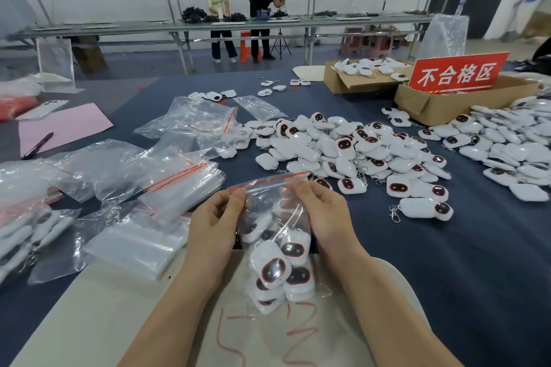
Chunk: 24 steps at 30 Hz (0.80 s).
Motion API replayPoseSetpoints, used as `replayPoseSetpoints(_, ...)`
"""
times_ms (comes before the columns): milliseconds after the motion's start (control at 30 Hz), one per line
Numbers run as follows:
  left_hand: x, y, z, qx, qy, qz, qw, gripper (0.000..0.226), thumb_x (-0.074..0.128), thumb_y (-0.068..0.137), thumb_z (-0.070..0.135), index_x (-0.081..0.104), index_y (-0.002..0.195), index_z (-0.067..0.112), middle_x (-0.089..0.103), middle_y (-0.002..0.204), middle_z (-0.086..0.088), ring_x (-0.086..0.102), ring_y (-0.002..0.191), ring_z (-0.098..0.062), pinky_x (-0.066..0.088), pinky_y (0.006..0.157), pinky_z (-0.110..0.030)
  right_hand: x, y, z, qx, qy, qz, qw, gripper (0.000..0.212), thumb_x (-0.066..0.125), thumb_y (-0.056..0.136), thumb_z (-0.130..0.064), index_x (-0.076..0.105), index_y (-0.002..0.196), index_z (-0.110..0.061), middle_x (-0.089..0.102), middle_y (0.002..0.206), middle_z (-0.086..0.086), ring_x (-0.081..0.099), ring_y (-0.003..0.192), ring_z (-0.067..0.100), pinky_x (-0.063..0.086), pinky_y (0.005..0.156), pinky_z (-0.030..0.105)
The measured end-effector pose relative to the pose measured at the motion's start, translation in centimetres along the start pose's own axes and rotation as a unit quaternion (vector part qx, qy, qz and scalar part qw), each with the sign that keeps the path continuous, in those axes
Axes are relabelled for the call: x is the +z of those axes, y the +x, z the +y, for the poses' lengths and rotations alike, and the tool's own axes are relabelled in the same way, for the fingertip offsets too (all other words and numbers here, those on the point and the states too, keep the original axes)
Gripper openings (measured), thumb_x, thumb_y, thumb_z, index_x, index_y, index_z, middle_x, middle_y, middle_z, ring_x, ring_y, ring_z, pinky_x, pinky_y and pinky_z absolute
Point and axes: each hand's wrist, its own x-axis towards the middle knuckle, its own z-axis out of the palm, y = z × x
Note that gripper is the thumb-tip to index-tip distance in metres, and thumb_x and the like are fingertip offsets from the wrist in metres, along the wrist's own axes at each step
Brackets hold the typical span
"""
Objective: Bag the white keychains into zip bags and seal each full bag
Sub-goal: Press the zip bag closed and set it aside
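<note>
A clear zip bag with a red seal strip hangs upright between my hands, holding several white keychains with dark faces. My left hand pinches the bag's top at its left end. My right hand pinches the top at its right end. A big pile of loose white keychains lies on the dark blue table just beyond my hands. Empty zip bags lie stacked to the left.
Filled bags sit at the left edge. Two cardboard boxes with a red sign stand at the back right, another keychain heap beside them. A pink sheet and pen lie far left. Two people work at a distant bench.
</note>
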Motion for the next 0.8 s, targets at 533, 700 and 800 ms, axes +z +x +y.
replayPoseSetpoints(533, 0.06, 0.13, -0.38, 0.012, 0.010, 0.011, 1.000, 0.017, 0.063, 0.099, 0.035, 0.077, 0.091, 0.028, 0.078, 0.091, -0.006, 0.071, 0.084, -0.021, 0.058, 0.079, -0.037, -0.38, 0.41, 0.29, 0.006, 0.020, 0.043, 0.999, 0.026, 0.069, 0.095, -0.026, 0.081, 0.075, -0.014, 0.078, 0.086, 0.013, 0.073, 0.074, 0.020, 0.059, 0.069, 0.028)
replayPoseSetpoints(700, 0.10, -0.13, -0.23, 0.015, 0.004, 0.012, 1.000, 0.019, 0.064, 0.097, 0.036, 0.077, 0.092, 0.024, 0.076, 0.091, -0.012, 0.072, 0.084, -0.029, 0.057, 0.084, -0.046, -0.42, 0.43, 0.32, -0.008, 0.015, 0.046, 0.999, 0.026, 0.068, 0.095, -0.025, 0.079, 0.075, -0.013, 0.078, 0.085, 0.011, 0.073, 0.073, 0.017, 0.058, 0.066, 0.023)
replayPoseSetpoints(800, 0.10, -0.12, -0.18, 0.010, -0.004, 0.018, 1.000, 0.018, 0.064, 0.098, 0.035, 0.077, 0.094, 0.023, 0.077, 0.092, -0.007, 0.072, 0.087, -0.030, 0.059, 0.080, -0.042, -0.55, 0.60, 0.60, 0.003, 0.016, 0.037, 0.999, 0.026, 0.069, 0.095, -0.032, 0.079, 0.083, -0.011, 0.078, 0.090, 0.013, 0.074, 0.078, 0.021, 0.062, 0.074, 0.033)
